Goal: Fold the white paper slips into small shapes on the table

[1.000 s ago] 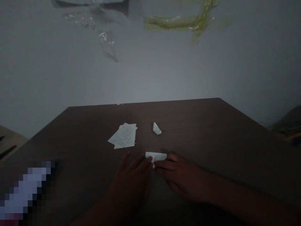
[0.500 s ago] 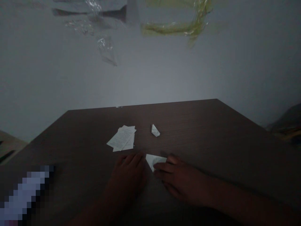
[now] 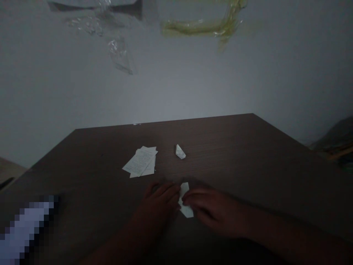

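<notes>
At the near side of a dark brown wood-grain table (image 3: 234, 147), a small white piece of folded paper (image 3: 187, 212) is lying between a person's two bare hands. The left hand (image 3: 162, 200) is resting with its fingers close together along the paper's left edge; the right hand (image 3: 215, 209) is bunching its fingertips over the middle. Dim light is making it impossible to tell whether either is pinching the sheet. Beyond them, a small white paper wedge (image 3: 180, 151) is lying to the right of a loose pile of white printed paper slips (image 3: 140, 162). Being thin, the folded piece is probably feeling light, stiffer along its creases and easily torn, its exposed far and near ends offering the clearest holds.
</notes>
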Tool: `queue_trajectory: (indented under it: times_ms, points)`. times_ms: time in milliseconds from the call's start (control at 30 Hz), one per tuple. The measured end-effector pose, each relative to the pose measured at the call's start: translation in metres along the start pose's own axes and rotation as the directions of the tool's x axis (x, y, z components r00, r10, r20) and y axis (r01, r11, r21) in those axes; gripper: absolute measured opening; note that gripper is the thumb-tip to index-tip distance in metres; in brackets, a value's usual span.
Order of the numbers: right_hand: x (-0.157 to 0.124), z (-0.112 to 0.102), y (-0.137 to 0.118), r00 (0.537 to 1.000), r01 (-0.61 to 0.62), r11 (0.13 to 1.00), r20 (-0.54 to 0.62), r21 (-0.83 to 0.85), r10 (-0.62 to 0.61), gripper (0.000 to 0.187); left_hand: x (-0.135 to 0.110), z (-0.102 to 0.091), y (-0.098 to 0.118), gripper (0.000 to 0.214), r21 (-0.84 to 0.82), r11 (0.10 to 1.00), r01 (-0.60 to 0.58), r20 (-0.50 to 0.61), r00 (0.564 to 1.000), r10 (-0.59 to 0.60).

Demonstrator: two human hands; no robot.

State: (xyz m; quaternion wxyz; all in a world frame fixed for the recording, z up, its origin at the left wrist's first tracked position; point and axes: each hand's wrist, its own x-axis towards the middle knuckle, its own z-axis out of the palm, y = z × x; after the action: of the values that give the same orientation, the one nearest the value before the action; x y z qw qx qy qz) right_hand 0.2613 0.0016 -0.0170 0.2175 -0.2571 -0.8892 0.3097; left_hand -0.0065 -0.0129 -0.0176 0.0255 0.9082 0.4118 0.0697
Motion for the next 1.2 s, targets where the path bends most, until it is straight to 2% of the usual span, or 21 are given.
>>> queue_trajectory:
  times_ms: [100, 167, 267, 333, 467, 567, 700, 900, 1200]
  points:
    - [0.002, -0.007, 0.02, 0.997, 0.024, 0.994, -0.073, -0.107, -0.032, 0.037, 0.0, 0.001, -0.008, 0.057, -0.015, 1.0, 0.001, -0.021, 1.0, -0.001]
    - [0.004, -0.01, 0.026, 0.998, 0.039, 0.982, -0.043, -0.187, -0.048, 0.042, 0.0, 0.004, -0.014, 0.058, -0.035, 0.999, -0.006, -0.033, 0.999, 0.005]
    - [0.009, -0.012, 0.024, 0.998, 0.054, 0.964, 0.043, -0.26, -0.044, 0.043, 0.002, 0.009, -0.019, 0.048, -0.056, 0.998, -0.041, -0.015, 0.999, 0.041]
    - [0.01, -0.011, 0.018, 0.996, 0.051, 0.952, 0.085, -0.302, -0.027, 0.038, 0.003, 0.007, -0.017, 0.041, -0.045, 0.998, -0.044, 0.007, 0.999, 0.045]
    - [0.009, -0.007, 0.013, 0.992, 0.06, 0.915, 0.129, -0.398, -0.009, 0.033, 0.002, -0.004, -0.003, 0.032, 0.012, 0.999, 0.049, 0.024, 0.998, -0.049]
    - [0.006, -0.004, 0.014, 0.989, 0.089, 0.885, 0.147, -0.457, -0.024, 0.034, 0.0, -0.009, 0.004, 0.03, 0.006, 0.999, 0.051, 0.045, 0.998, -0.051]
    - [0.005, -0.002, 0.012, 0.991, 0.089, 0.88, 0.132, -0.467, -0.03, 0.037, -0.001, -0.004, 0.0, 0.036, -0.028, 0.999, 0.039, 0.069, 0.997, -0.037]
    - [0.003, -0.004, 0.003, 0.983, 0.085, 0.863, 0.184, -0.499, 0.01, 0.034, 0.0, -0.005, 0.002, 0.038, -0.05, 0.997, 0.053, 0.051, 0.997, -0.051]
    - [-0.001, -0.005, -0.011, 0.979, 0.129, 0.811, 0.202, -0.57, -0.014, 0.016, -0.002, -0.012, 0.001, 0.047, -0.14, 0.99, 0.033, 0.095, 0.995, -0.02]
